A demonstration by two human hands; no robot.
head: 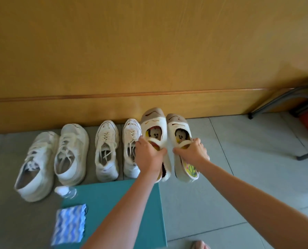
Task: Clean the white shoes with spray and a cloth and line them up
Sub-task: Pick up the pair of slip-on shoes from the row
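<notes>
Gripping one shoe apiece, your left hand (149, 156) curls round the left strapped shoe (152, 123) and your right hand (192, 151) round the right strapped shoe (176, 125), toes toward the wall (149, 51), just right of four sneakers (106, 151).

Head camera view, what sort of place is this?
Probably an indoor entryway or room in a home or dorm: a grey tiled floor meets a wood-panelled wall, white sneakers sit in a row along it beside the strap shoes being held, and metal furniture legs stand at right.
</notes>
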